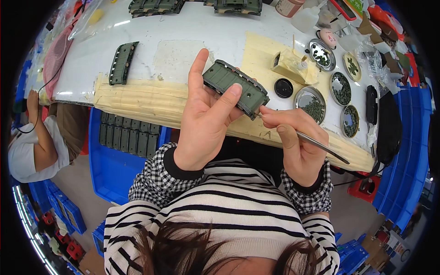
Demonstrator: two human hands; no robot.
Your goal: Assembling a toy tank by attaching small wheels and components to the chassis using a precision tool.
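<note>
My left hand [206,117] holds a green model tank track piece [237,87] above the near edge of the white table [183,41], thumb on its top, index finger raised. My right hand [295,142] grips metal tweezers [321,146] like a pen. Their tip touches the near end of the green piece. Another green track piece [122,63] lies on the table to the left.
Several round metal dishes [310,103] of small green parts, a black lid [283,88] and a tan glue block [289,66] sit at right. A blue bin [107,169] of green pieces stands below the table at left. Another person [36,137] sits far left.
</note>
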